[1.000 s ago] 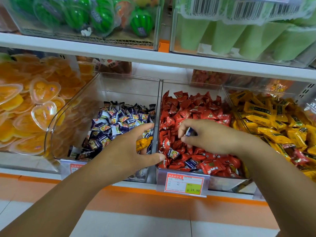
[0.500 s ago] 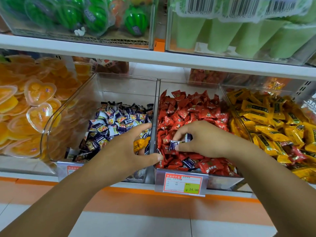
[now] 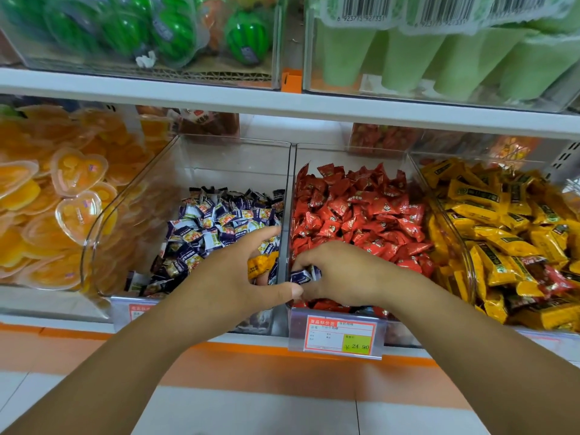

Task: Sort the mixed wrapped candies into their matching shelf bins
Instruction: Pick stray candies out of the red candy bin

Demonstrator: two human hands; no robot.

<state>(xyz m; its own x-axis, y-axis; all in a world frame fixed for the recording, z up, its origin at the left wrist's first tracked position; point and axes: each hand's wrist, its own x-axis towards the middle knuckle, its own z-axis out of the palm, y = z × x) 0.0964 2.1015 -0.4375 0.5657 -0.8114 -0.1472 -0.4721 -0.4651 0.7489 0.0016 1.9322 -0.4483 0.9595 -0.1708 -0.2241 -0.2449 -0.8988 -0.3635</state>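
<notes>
Right hand [image 3: 339,274]: low in the near left corner of the red candy bin [image 3: 351,155], fingers curled, pinching a purple-and-white candy [image 3: 302,274] just above the red candies [image 3: 354,211].

Left hand [image 3: 232,277]: over the near right part of the purple candy bin [image 3: 131,196], index finger stretched far, thumb reaching right to meet the right hand's fingertips. A yellow candy [image 3: 262,265] shows under its curled lower fingers. I cannot tell whether it is gripped or only lies on the purple candies [image 3: 216,215].

Obstruction: the clear side walls [image 3: 287,189] where the two bins meet stand between the hands, and the left thumb crosses them at the near end.

Surroundings: right of the red bin, a yellow candy bin [image 3: 467,255] with stray red wrappers [image 3: 554,277] near its front. Far left, heart-shaped orange jelly cups [image 3: 78,174]. A price label [image 3: 340,337] hangs on the red bin's front. Above the shelf board [image 3: 219,95], watermelon-shaped sweets [image 3: 248,39] on the left and pale green tubes [image 3: 405,58] on the right.
</notes>
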